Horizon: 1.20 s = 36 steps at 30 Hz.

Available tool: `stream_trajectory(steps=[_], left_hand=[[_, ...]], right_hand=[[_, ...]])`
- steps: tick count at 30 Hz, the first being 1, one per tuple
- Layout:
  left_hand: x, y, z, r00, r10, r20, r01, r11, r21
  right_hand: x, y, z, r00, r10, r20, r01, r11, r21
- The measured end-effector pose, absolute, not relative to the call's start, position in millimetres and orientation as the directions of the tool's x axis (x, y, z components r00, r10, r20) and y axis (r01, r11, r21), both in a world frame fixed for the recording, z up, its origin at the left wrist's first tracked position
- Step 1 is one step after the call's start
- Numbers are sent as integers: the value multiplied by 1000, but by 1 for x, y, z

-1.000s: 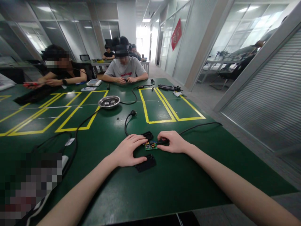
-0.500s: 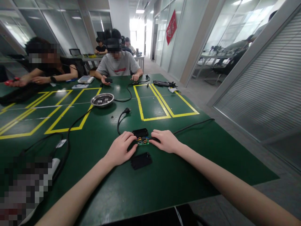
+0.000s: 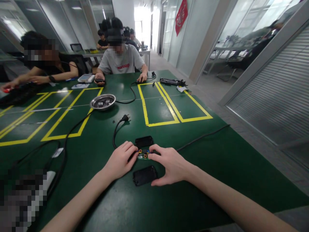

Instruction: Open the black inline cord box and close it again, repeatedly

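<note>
A small green circuit board [image 3: 144, 156] with copper coils lies between my hands. My left hand [image 3: 122, 159] pinches its left end, where the black cord with a plug [image 3: 125, 118] comes in; the fingertips partly hide the grip. My right hand [image 3: 171, 162] is spread wide. Its upper fingers touch or hover at the board's right end, while the thumb is down by the right edge of a black case half [image 3: 145, 176]. Beyond the board lies the other black case half [image 3: 144, 141]. Another black cable [image 3: 202, 138] runs right from behind my right hand.
A metal bowl [image 3: 102, 102] holding small metal parts stands on the green table [image 3: 116, 206]. Yellow tape [image 3: 163, 124] marks rectangles. A folded black tripod [image 3: 172, 82] lies at the far edge. Two people sit opposite, one in a grey shirt [image 3: 123, 61]. A power cable [image 3: 66, 145] crosses the left.
My right hand has opened from its pinch at the board's right end, its thumb dropping toward the near case half. My left hand keeps its hold. The view has shifted slightly.
</note>
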<state>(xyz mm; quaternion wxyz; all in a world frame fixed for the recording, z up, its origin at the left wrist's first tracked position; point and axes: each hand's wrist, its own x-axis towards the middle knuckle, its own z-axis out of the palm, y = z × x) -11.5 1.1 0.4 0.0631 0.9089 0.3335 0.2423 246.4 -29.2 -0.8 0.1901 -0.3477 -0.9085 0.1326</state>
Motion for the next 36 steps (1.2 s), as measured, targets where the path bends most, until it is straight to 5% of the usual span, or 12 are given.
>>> stream_trajectory(steps=[17,32,36], left_hand=[[-11,1,3,662,634,400,607,-766,210],[-17,4,2,603,710,363,614,-704,357],[-18,7,3,596,725,344,610,-688,393]], right_hand=[[250,-30,-4,-742,523,420,484,851,-205],[254,-26,-7,-716,520,466,459,853,-246],[252,-24,-5,-688,566,455,451,824,-343]])
